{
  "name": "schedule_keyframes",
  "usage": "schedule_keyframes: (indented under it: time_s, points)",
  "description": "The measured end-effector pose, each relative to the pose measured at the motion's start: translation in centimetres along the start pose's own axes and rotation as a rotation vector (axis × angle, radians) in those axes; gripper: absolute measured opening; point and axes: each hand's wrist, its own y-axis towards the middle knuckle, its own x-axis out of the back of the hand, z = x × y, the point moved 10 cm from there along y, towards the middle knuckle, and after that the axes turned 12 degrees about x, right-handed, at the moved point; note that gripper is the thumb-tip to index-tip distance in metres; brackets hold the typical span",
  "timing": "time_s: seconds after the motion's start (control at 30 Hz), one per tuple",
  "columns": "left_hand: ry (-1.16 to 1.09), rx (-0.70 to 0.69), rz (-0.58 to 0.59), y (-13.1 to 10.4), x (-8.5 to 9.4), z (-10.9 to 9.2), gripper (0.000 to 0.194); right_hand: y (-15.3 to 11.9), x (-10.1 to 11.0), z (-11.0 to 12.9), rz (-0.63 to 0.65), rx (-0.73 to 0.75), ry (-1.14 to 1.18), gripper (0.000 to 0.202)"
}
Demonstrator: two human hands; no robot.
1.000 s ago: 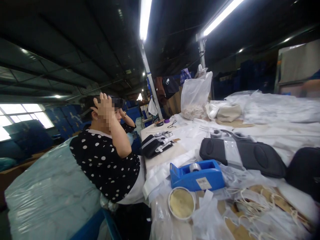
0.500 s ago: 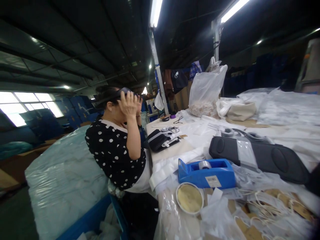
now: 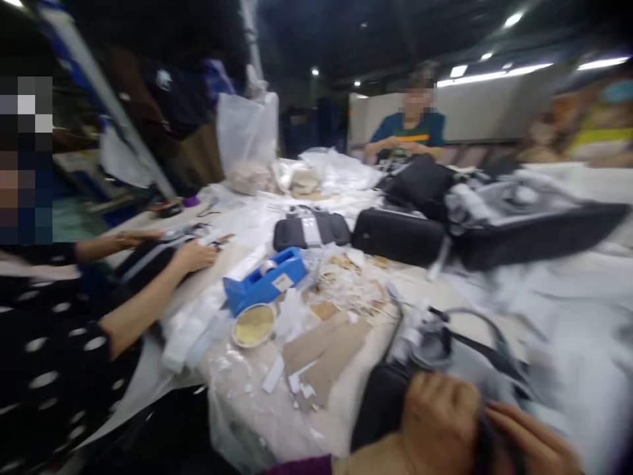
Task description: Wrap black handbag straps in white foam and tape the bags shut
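At the lower right my left hand is curled closed on a black bag, which has grey fabric or padding on top. Close beside it, my right hand has its fingers bent around a dark strap-like part of the bag; motion blur softens it and the frame edge cuts it off. A thin dark handle arches up behind my hands. Clear wrapping with a grey roll-like piece lies on the bag's far side.
A blue tape dispenser, a round tub, brown cardboard and stringed tags lie ahead. Black cases stand behind. At left, a co-worker's hands touch a black bag. Another person sits opposite.
My view has swung right and down, bringing both my hands and the black bag into sight. The co-worker at left has lowered their hands from their head to the table.
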Motion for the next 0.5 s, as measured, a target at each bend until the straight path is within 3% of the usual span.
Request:
schedule_keyframes:
  time_s: [0.07,0.17,0.33,0.43,0.5]
  points:
    - [0.104,-0.12,-0.111,-1.8,-1.9,-1.9,0.027,-1.0,1.6,0.9,0.062,-0.022,-0.108,0.03]
    - [0.117,-0.228,-0.248,-2.1,-1.1,-2.5,0.034,-0.2,1.1,2.3,0.144,0.008,-0.136,0.035]
    - [-0.145,-0.199,-0.177,-1.5,1.4,-2.8,0.03,1.5,1.4,3.4,0.096,0.033,-0.158,0.033]
    - [-0.241,-0.185,-0.159,-1.3,2.6,-4.8,0.035,1.2,1.5,3.2,0.081,0.034,-0.156,0.031]
    - [-0.27,-0.131,-0.098,0.3,2.2,-6.4,0.041,0.9,1.6,3.3,0.052,0.062,-0.157,0.032]
